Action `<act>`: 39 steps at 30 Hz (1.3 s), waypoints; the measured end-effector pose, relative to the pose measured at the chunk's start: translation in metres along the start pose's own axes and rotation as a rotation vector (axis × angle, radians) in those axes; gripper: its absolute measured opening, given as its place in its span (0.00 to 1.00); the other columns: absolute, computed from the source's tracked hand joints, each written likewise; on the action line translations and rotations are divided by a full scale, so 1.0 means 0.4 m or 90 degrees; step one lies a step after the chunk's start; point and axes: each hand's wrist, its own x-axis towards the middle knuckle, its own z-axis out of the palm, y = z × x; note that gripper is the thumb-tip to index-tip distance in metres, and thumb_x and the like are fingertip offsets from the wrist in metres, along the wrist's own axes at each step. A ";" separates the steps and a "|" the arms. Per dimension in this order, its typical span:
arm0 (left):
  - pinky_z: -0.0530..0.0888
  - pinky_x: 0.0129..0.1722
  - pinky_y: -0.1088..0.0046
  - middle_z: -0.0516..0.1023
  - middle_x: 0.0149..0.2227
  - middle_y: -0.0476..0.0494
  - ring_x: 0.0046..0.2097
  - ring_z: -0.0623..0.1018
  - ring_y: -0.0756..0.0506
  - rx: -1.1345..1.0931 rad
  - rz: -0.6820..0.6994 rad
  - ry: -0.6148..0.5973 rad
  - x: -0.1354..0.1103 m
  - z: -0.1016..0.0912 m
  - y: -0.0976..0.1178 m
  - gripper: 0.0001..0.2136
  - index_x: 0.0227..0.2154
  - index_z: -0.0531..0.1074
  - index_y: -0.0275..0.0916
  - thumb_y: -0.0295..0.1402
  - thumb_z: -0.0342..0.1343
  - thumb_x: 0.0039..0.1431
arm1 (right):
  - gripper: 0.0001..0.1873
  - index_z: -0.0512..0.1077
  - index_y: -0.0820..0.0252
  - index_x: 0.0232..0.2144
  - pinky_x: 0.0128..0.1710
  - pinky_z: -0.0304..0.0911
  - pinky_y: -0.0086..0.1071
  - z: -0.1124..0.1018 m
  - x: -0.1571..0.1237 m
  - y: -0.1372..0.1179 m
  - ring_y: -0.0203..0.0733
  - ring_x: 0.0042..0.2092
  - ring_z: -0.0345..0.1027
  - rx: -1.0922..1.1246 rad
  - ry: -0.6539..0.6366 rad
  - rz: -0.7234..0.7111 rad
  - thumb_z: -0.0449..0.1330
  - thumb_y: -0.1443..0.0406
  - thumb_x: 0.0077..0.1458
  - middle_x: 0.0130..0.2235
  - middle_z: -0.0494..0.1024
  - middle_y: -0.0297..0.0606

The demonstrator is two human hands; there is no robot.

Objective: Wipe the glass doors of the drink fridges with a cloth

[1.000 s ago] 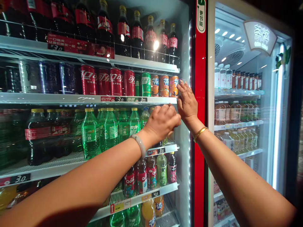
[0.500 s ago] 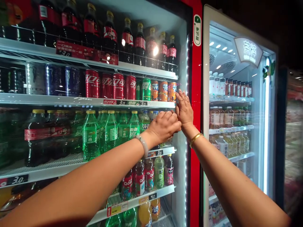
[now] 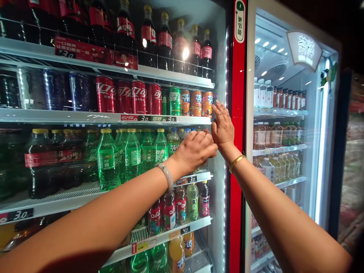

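My left hand (image 3: 196,149) reaches across with a pale bangle (image 3: 167,177) on its wrist. Its fingers are curled closed against the glass door (image 3: 218,79) of a drinks fridge; whatever they may hold is hidden beneath them. Just to its right, my right hand (image 3: 223,123) lies with fingers stretched upward on the glass, beside the red door frame (image 3: 238,91). A gold bangle (image 3: 237,163) circles that wrist. Behind the glass, near my right fingertips, stand orange cans (image 3: 207,104). Green bottles (image 3: 108,161) line the shelf left of my left hand.
Cola bottles (image 3: 148,40) fill the top shelf, with red cans (image 3: 139,96) below. Small Qoo bottles (image 3: 155,218) stand on a lower shelf with a price tag (image 3: 185,229). To the right is a second, white-framed fridge (image 3: 250,76) holding bottled drinks.
The view has shifted slightly, so the shelves sit a little higher and the right fridge further right. Both hands keep nearly the same pose at the glass.
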 end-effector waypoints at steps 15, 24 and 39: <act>0.70 0.53 0.56 0.77 0.55 0.38 0.55 0.74 0.36 -0.004 -0.034 -0.014 -0.032 -0.030 -0.036 0.13 0.51 0.75 0.45 0.37 0.60 0.64 | 0.36 0.59 0.52 0.69 0.76 0.49 0.52 0.002 -0.005 0.003 0.42 0.75 0.49 -0.023 0.016 -0.022 0.47 0.71 0.59 0.73 0.61 0.35; 0.64 0.64 0.47 0.67 0.66 0.34 0.65 0.66 0.30 -0.031 -0.288 -0.013 0.064 -0.038 -0.105 0.25 0.59 0.71 0.45 0.36 0.66 0.59 | 0.34 0.56 0.57 0.70 0.76 0.45 0.54 0.016 -0.015 -0.057 0.44 0.77 0.44 -0.021 -0.005 0.064 0.46 0.69 0.63 0.74 0.56 0.41; 0.69 0.58 0.48 0.72 0.58 0.35 0.58 0.71 0.31 0.061 -0.441 0.030 -0.066 -0.147 -0.134 0.20 0.53 0.74 0.44 0.35 0.66 0.57 | 0.33 0.50 0.54 0.73 0.77 0.41 0.52 0.051 -0.089 -0.295 0.43 0.77 0.41 0.001 -0.043 0.047 0.46 0.66 0.69 0.76 0.52 0.39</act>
